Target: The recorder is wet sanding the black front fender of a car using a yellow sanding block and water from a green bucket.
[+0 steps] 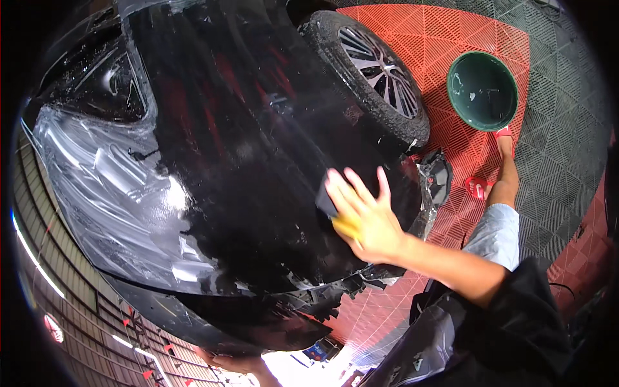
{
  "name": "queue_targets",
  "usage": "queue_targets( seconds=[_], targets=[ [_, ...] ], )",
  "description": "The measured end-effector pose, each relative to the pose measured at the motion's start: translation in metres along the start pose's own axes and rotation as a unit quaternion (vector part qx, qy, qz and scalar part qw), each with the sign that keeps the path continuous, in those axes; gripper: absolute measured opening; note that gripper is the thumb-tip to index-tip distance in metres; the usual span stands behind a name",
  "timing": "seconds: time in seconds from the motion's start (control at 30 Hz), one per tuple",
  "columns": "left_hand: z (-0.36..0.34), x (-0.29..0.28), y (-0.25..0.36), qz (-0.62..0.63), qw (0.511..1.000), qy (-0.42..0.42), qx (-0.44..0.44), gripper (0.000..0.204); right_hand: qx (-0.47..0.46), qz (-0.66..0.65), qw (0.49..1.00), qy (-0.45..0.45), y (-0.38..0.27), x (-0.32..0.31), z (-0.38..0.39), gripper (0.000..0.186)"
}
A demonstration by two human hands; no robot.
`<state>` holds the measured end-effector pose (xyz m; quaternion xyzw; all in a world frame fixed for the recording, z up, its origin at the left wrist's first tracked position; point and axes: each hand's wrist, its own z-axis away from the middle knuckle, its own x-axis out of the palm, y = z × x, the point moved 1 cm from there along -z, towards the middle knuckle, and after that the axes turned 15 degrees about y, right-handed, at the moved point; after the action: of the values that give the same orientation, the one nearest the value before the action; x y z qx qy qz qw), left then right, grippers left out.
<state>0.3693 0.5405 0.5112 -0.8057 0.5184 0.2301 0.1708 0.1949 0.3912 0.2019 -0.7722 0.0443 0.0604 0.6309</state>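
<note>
My right hand presses a yellow and dark pad against the black vehicle panel, its fingers spread over the tool. Milky, wrinkled film or smeared coating covers the panel's left part, next to a dark glossy inset. Torn, shiny material runs along the panel's lower edge. My left hand is partly visible at the bottom, at the vehicle's edge; its fingers are unclear.
A wheel lies above the panel. A green bucket stands on red and dark floor tiles at upper right. A bare leg in grey shorts and red footwear is below it. Roof beams and lights show at lower left.
</note>
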Motion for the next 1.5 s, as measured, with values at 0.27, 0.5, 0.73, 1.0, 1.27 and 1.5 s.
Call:
queue_targets(
  seconds=[0.27, 0.5, 0.73, 1.0, 1.27, 1.5],
  targets=[
    [0.006, 0.012, -0.001, -0.008, 0.999, 0.011, -0.046, 0.059, -0.040, 0.027, 0.992, 0.121, 0.014, 0.029, -0.115, 0.051],
    [0.004, -0.001, -0.006, 0.023, 1.000, 0.014, -0.015, 0.063, -0.033, -0.008, 0.997, 0.063, 0.006, 0.004, -0.027, 0.062],
    [-0.005, 0.008, -0.004, 0.055, 0.992, 0.015, -0.110, 0.064, -0.108, 0.029, 0.991, 0.077, 0.009, 0.010, -0.027, 0.054],
    [0.002, 0.025, 0.025, -0.011, 0.999, 0.004, -0.038, 0.064, -0.137, 0.022, 0.988, 0.065, 0.023, 0.001, -0.007, 0.047],
    [0.002, 0.016, 0.011, 0.026, 0.999, 0.000, 0.047, 0.067, -0.132, 0.074, 0.980, -0.129, 0.040, -0.043, 0.130, 0.082],
    [0.000, 0.017, 0.016, 0.057, 0.996, -0.010, 0.068, 0.065, -0.227, -0.007, 0.966, -0.126, 0.063, -0.043, 0.110, 0.091]
  ],
)
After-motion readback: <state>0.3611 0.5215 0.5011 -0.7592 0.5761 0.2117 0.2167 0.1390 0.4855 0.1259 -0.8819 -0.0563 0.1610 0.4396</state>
